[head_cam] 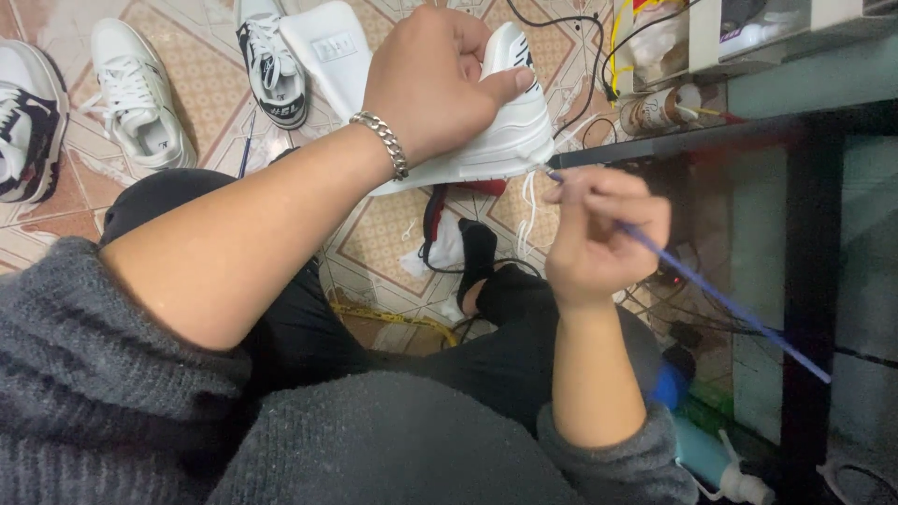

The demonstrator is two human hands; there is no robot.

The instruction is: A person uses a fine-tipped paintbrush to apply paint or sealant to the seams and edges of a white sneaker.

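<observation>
We held a white sneaker (510, 112) up over our lap with our left hand (435, 79), fingers wrapped around its upper and the thumb pressed along the side, so the grip was closed firmly on the shoe. A silver chain bracelet (385, 145) sat on that wrist. The sneaker was turned on its side, its thick white sole facing down toward our right hand (603, 234).

Our right hand pinched a thin blue brush (711, 295) between thumb and fingers, a narrow grip closed on the handle. The tip of the brush touched the lower edge of the sole, near its rear end, while the long handle slanted down and away to the right, across the dark table frame (809, 281).

On the patterned tile floor (201, 65) beyond our arm lay 3 other sneakers: 1 white-and-black at the far left edge (28, 122), 1 all white beside it (140, 98), and 1 white-and-black further in (271, 61). Just beside that last one, a white insole (327, 51) lay partly behind our left hand. Black cables (561, 19) trailed over the tiles near the top, and a yellow cord (393, 320) lay on the floor between our knees.
</observation>
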